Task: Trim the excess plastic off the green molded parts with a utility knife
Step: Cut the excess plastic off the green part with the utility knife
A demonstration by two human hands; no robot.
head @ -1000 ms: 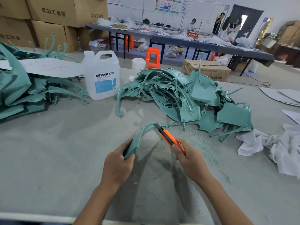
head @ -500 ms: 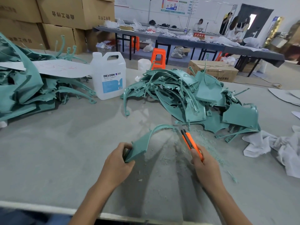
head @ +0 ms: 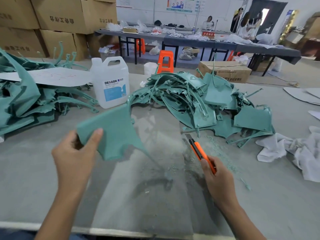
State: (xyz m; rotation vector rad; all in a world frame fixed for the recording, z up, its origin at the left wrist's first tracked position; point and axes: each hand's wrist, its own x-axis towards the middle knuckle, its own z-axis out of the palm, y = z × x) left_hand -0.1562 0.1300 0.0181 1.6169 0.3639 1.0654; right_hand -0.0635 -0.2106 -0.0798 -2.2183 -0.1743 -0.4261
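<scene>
My left hand [head: 76,153] grips a green molded part [head: 114,134] by its broad flat end and holds it lifted above the table, its thin curved arm trailing down to the right, blurred. My right hand [head: 218,177] holds an orange utility knife [head: 199,151], blade out and pointing up-left, apart from the part. A big heap of green parts [head: 204,101] lies behind the knife. A second heap of green parts [head: 22,101] sits at the far left. Green shavings [head: 220,149] are scattered around the knife.
A white DEXCON jug [head: 112,84] stands between the two heaps. White rags [head: 297,149] lie at the right. A white sheet [head: 52,77] rests on the left heap. Cardboard boxes [head: 60,18] and long tables with people stand behind.
My left hand has lifted the green part and turned it so its flat face shows. The knife has come off the part and moved to the right.
</scene>
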